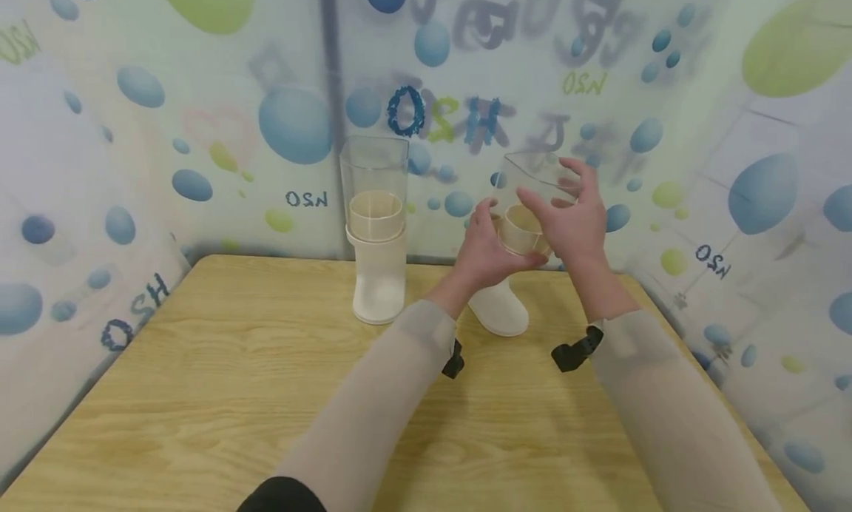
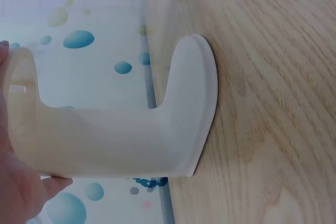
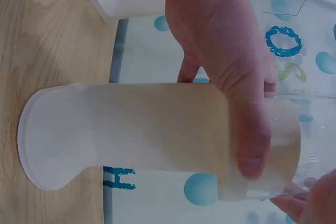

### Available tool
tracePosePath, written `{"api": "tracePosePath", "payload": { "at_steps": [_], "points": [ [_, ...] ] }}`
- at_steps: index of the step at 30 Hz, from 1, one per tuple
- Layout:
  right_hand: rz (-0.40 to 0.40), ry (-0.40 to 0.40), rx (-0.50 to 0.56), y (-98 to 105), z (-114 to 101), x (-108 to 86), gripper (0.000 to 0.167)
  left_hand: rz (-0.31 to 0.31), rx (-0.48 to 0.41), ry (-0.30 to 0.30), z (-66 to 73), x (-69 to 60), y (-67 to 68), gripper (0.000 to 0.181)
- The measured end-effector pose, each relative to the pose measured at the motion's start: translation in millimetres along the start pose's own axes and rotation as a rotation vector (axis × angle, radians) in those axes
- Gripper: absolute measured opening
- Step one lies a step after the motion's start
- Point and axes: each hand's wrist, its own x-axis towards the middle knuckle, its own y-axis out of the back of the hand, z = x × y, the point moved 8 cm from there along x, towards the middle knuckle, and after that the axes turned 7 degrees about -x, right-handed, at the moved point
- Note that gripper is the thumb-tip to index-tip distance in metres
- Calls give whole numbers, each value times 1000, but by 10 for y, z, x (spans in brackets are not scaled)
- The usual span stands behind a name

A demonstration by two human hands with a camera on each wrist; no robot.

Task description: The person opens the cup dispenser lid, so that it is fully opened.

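The left hand (image 1: 489, 253) grips the top of a white stand (image 1: 501, 311), its thumb laid across the collar on the near side. The right hand (image 1: 577, 220) holds a clear container (image 1: 522, 173) from its right, thumb on the near wall and fingers curled round the far side; of the two hands, it is nearer the open rim.

The container rises straight above the left hand, its long axis in line with the stand's and roughly upright. A cream band (image 1: 519, 234) fills its lower part, just inside the left hand's curve. Whether the base sits fully down in the collar cannot be told behind the fingers. Below the left hand, the stand's foot rests on the wooden table (image 1: 233, 379).

Left of the left hand, well apart, a second white stand (image 1: 381, 279) bears a second clear container (image 1: 375, 168). The patterned wall (image 1: 459, 75) rises just beyond both hands and bounds the space behind. The left hand's own thumb covers part of the joint between container and collar.
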Motion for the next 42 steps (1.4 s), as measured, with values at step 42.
{"api": "tracePosePath", "payload": {
  "at_steps": [42],
  "points": [
    [-7, 102, -187, 84, -213, -51, 72, -101, 10, -3, 22, 41, 54, 134]
  ]
}}
